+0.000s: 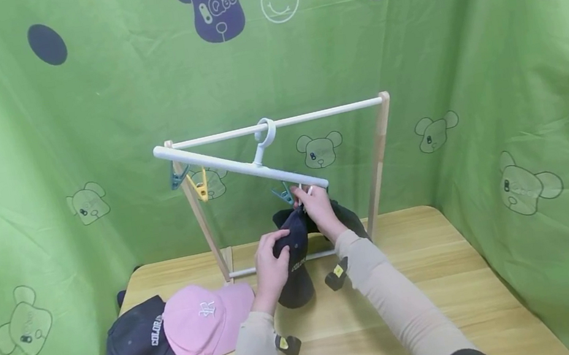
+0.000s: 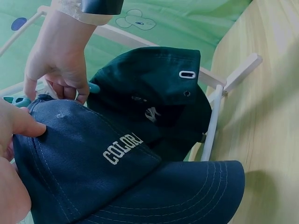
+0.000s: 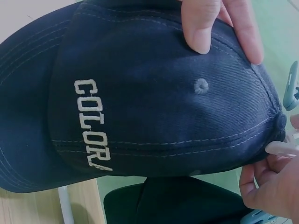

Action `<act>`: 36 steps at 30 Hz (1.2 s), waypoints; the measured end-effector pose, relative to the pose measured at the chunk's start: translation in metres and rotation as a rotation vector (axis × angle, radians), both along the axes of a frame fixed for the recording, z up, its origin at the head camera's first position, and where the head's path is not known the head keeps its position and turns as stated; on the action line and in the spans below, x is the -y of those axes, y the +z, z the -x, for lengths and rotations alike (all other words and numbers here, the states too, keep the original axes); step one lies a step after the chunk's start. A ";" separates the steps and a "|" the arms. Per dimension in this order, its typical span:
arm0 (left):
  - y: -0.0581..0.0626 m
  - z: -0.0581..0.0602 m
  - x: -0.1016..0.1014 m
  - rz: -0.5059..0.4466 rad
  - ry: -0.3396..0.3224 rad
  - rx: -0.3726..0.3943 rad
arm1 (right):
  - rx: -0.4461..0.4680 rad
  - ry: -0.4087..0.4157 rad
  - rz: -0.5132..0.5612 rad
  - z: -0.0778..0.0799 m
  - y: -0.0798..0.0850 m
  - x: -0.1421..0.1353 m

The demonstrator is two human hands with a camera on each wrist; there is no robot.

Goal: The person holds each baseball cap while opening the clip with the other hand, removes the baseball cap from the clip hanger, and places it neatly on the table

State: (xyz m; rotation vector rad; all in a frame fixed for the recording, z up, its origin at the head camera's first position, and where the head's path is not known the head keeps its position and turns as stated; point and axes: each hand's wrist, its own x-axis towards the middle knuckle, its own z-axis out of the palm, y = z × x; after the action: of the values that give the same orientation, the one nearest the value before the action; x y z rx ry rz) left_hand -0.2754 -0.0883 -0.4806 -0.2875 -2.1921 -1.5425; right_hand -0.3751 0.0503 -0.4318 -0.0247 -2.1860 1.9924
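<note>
Though dark blue, a white-lettered cap (image 3: 140, 98)

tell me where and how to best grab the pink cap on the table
Probably by the brim, from the right, pinched top and underside: the pink cap lies crown up, brim pointing right, while a navy cap sits against its left.
</note>
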 end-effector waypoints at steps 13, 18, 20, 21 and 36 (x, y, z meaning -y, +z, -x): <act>-0.004 -0.001 -0.001 -0.012 -0.006 -0.006 | 0.008 0.012 0.010 0.001 -0.001 0.002; -0.005 -0.001 -0.001 -0.011 -0.012 -0.003 | 0.002 0.013 0.013 0.002 -0.003 0.002; -0.005 -0.001 -0.001 -0.012 -0.014 -0.003 | -0.002 0.012 0.016 0.002 -0.004 0.002; -0.005 -0.001 -0.001 -0.014 -0.015 -0.004 | -0.003 0.013 0.016 0.003 -0.004 0.002; -0.008 -0.004 -0.001 -0.008 -0.015 -0.005 | 0.006 0.013 -0.002 0.001 -0.006 0.004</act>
State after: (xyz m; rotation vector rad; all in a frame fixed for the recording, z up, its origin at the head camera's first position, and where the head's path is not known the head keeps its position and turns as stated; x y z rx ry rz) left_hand -0.2712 -0.0869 -0.4885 -0.3061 -2.1848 -1.5565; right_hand -0.3765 0.0459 -0.4375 -0.0156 -2.1968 2.0001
